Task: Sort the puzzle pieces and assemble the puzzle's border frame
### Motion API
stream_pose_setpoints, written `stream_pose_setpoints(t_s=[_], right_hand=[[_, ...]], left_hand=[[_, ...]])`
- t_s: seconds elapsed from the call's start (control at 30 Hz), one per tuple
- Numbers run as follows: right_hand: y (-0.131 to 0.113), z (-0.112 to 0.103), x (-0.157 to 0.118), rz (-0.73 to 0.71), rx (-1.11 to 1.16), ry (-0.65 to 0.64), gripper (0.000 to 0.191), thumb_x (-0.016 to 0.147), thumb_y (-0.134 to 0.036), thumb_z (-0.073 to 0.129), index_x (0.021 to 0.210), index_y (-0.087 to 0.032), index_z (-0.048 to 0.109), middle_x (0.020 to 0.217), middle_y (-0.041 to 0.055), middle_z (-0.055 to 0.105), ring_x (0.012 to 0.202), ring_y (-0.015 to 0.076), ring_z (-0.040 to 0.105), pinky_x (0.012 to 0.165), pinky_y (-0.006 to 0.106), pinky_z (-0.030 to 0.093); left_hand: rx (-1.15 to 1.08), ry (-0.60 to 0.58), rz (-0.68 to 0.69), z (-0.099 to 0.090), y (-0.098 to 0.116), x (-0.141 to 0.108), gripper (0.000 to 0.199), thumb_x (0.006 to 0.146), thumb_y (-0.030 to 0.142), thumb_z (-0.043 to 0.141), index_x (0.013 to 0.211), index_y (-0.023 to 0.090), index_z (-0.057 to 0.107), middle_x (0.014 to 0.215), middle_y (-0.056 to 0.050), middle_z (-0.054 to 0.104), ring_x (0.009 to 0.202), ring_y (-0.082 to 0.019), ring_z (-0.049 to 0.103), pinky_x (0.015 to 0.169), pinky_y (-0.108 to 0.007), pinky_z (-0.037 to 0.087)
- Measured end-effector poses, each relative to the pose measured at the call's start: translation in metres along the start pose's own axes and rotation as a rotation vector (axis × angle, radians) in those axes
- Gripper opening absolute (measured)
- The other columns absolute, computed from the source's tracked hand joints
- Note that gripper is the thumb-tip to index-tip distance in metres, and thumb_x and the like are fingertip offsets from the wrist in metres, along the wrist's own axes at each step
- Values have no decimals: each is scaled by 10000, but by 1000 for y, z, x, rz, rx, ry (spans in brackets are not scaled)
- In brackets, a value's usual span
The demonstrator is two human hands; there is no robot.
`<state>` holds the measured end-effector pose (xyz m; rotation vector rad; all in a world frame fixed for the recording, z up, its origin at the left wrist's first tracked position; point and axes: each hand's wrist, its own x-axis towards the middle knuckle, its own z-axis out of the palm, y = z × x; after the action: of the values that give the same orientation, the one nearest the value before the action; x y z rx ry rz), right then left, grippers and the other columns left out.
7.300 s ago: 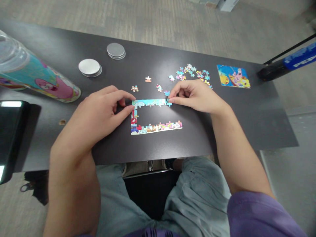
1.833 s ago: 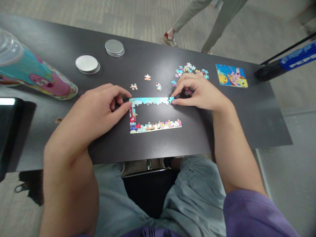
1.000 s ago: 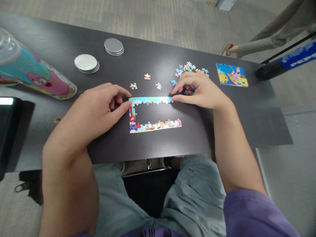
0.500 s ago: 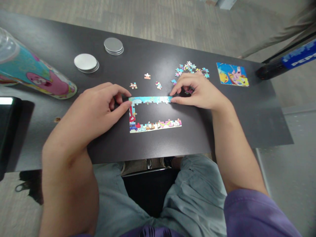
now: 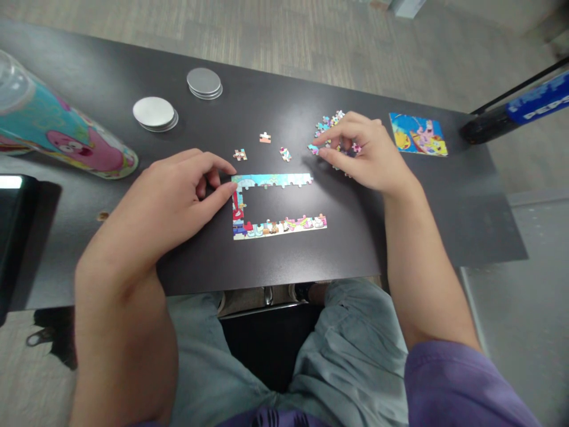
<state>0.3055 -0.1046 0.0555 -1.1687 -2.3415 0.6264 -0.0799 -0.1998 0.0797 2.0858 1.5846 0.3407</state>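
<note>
A three-sided frame of joined puzzle pieces lies on the dark table, its right side open. The thumb and forefinger of my left hand touch its upper left corner, fingers apart, holding nothing lifted. My right hand is above the loose pile of puzzle pieces, with thumb and forefinger closed on a blue and pink piece at the pile's left edge. Three loose pieces lie above the frame: one at the left, an orange one and a striped one.
Two stacks of round discs stand at the back left. A cartoon-printed tube and a black device are at the left. A picture card and a Pepsi bottle lie at the right.
My right hand has left the upper right end of the frame and moved up and right to a loose piece by the pile. My left hand has stayed in place.
</note>
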Motion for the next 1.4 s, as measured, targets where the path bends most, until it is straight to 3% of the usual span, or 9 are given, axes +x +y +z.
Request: stream_pose_setpoints(t_s=[0.17,0.27,0.4,0.57,0.77,1.0,1.23,1.4], right_hand=[[15,3,-2,-8,-102,52,358,1165,-629,921,1410,-375,983,1185,125,816,1212,460,769,1186,694,522],[19,5,-3,-11,-111,48,298,1170,-589,924,1357,-365,984,1250,139,836,1242,480,770,1196,724,516],[17,0,-4,1,-96,28,214,1108,-512,988,1255,-356,979,1268,112,851,1160,431,778,1191,710,530],[6,-9,-6,-30,-5,-29,198,1009,-488,1035,1083,-347,917,1156,74,847,1057,374,748,1066,637,575],[-7,-12,-3,-25,92,-178,263,996,-616,1050,1029,-389,920,1043,45,797,973,333,665,970,618,605],[-8,-10,-4,-57,132,-193,187,997,-493,1069,1060,-373,940,1041,46,783,930,310,652,897,600,593],[-5,-7,-3,-64,161,-176,240,955,-508,1087,1086,-341,976,1009,27,766,881,264,633,813,513,554],[-8,-8,-3,-54,147,-171,234,975,-543,1086,1076,-369,967,1012,40,785,902,289,650,811,529,562]], left_hand=[[3,3,-11,2,-2,1,467,1196,513,624,1446,211,877,1149,-76,797,919,-261,695,915,-432,526],[1,33,-6,3,-3,2,437,1165,510,642,1409,243,888,1126,-73,808,905,-271,707,892,-430,532],[7,15,-4,3,-2,1,470,1189,517,626,1446,220,884,1136,-68,790,912,-258,692,899,-420,520],[-2,4,-10,0,1,0,442,1198,480,636,1448,210,880,1156,-68,803,923,-259,693,900,-415,504],[11,16,5,3,-6,0,448,1208,504,640,1464,220,873,1139,-53,792,930,-256,695,899,-409,507],[-2,12,3,2,-3,0,472,1200,491,638,1463,185,883,1131,-59,783,914,-249,691,900,-415,515],[-8,9,-4,2,-3,1,465,1205,525,641,1470,223,876,1151,-67,802,942,-269,710,925,-431,533],[-5,12,-4,0,-3,-1,456,1197,494,637,1460,216,885,1154,-70,803,933,-264,712,915,-434,527]])
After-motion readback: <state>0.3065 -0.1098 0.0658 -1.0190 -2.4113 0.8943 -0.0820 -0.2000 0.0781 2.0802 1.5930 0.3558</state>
